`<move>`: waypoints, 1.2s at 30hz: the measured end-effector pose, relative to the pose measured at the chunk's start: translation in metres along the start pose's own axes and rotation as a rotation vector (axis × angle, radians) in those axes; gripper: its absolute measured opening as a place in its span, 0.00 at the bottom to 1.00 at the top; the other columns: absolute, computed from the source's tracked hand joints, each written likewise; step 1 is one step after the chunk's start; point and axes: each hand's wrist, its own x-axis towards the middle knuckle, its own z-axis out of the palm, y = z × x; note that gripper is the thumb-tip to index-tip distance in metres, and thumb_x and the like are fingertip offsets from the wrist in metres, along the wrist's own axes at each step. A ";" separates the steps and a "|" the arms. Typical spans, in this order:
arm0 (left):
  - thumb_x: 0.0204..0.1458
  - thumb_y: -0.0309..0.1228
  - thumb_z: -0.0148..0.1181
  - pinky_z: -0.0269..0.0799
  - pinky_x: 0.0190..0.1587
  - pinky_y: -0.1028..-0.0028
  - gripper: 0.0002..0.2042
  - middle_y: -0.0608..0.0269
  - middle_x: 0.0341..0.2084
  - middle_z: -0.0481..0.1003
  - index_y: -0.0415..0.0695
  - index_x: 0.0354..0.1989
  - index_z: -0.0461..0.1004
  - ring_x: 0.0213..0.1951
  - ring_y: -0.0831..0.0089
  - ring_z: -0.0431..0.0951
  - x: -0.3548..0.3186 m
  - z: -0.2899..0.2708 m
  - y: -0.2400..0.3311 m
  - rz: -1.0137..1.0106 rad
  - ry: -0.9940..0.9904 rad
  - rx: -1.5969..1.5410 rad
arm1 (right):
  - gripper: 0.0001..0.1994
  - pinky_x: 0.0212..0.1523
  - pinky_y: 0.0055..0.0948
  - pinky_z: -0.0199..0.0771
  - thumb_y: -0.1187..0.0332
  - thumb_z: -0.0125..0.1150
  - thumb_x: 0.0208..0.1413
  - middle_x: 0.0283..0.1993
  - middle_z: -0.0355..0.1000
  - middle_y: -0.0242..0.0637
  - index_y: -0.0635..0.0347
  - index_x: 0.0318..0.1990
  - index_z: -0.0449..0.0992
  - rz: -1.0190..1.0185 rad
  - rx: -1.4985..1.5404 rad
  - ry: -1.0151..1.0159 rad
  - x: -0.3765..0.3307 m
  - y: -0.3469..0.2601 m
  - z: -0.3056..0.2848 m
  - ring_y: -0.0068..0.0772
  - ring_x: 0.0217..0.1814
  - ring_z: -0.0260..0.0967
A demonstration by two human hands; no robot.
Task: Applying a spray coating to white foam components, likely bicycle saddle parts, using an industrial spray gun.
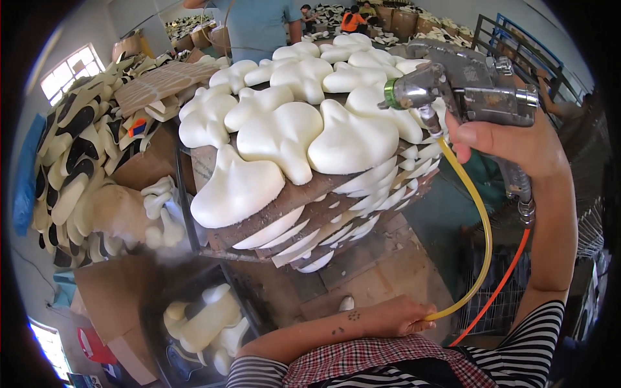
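At the upper right my right hand [501, 145] grips a grey metal spray gun [462, 84] with a green ring at its nozzle. The nozzle points left over white, saddle-shaped pads [278, 136], which lie close together on the top board of a stack. A yellow hose [480, 207] hangs from the gun, and an orange hose [498, 288] joins the bottom of its handle. Low in front of my body, my left hand [401, 315] is closed around the yellow hose. Both hands are apart from the pads.
Lower boards [291, 239] hold more pads, whose edges stick out. A dark crate [242, 297] with pale pieces stands at the lower left. Black and white saddle pieces [77, 161] are heaped at left. A person in a blue shirt [259, 29] stands beyond the stack; others sit farther back.
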 end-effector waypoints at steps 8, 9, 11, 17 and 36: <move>0.60 0.37 0.51 0.67 0.32 0.56 0.12 0.48 0.22 0.72 0.39 0.42 0.70 0.29 0.47 0.74 -0.017 0.032 0.010 0.068 0.009 0.009 | 0.11 0.35 0.23 0.73 0.68 0.67 0.49 0.24 0.74 0.32 0.64 0.37 0.77 0.267 -0.044 0.057 -0.043 -0.036 0.018 0.22 0.29 0.73; 0.61 0.37 0.51 0.67 0.32 0.56 0.12 0.47 0.22 0.72 0.40 0.41 0.70 0.28 0.46 0.74 -0.018 0.035 0.011 0.084 0.026 0.021 | 0.11 0.35 0.23 0.72 0.67 0.67 0.50 0.24 0.74 0.32 0.64 0.37 0.77 0.288 -0.024 0.057 -0.045 -0.038 0.021 0.22 0.29 0.73; 0.60 0.36 0.52 0.68 0.32 0.57 0.12 0.48 0.22 0.72 0.39 0.41 0.70 0.29 0.47 0.74 -0.020 0.042 0.014 0.051 -0.007 0.018 | 0.11 0.35 0.22 0.72 0.65 0.66 0.50 0.24 0.74 0.32 0.64 0.36 0.77 0.188 -0.018 0.053 -0.046 -0.041 0.022 0.22 0.29 0.72; 0.60 0.36 0.53 0.67 0.32 0.57 0.12 0.47 0.24 0.71 0.38 0.42 0.70 0.30 0.47 0.74 -0.025 0.053 0.021 -0.001 -0.044 -0.018 | 0.08 0.35 0.26 0.72 0.67 0.65 0.50 0.23 0.74 0.33 0.62 0.32 0.78 0.218 -0.115 0.194 -0.054 -0.037 0.014 0.25 0.28 0.72; 0.61 0.37 0.52 0.66 0.29 0.58 0.11 0.49 0.21 0.71 0.40 0.39 0.69 0.27 0.48 0.74 0.044 0.041 0.011 0.112 -0.009 -0.036 | 0.14 0.30 0.26 0.74 0.70 0.68 0.49 0.27 0.74 0.36 0.66 0.42 0.78 0.046 0.114 -0.138 -0.072 -0.008 -0.026 0.25 0.26 0.72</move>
